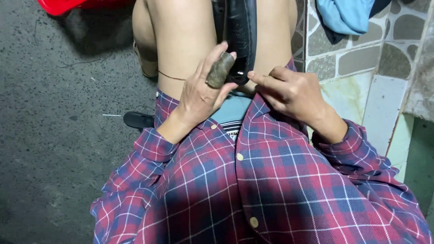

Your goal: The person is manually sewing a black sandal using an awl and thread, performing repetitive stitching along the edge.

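A person's left hand [199,97], middle finger wrapped, steadies a black shoe [239,34] between the knees; right hand [289,92] pinches closed beside it, stitching apparently under way

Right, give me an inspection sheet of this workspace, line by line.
Surface: dark rough floor, specks on it.
Job's things: black shoe upright between the knees; a thin thread runs across the thigh.
Clutter: black sandal, red plastic thing, blue cloth.
Hands: left hand wears a brown finger wrap pressed to the shoe; right hand pinched shut at the shoe's edge, what it holds cannot be told.
Cables: nothing seen.
Surroundings: stone-pattern tiled wall on the right.
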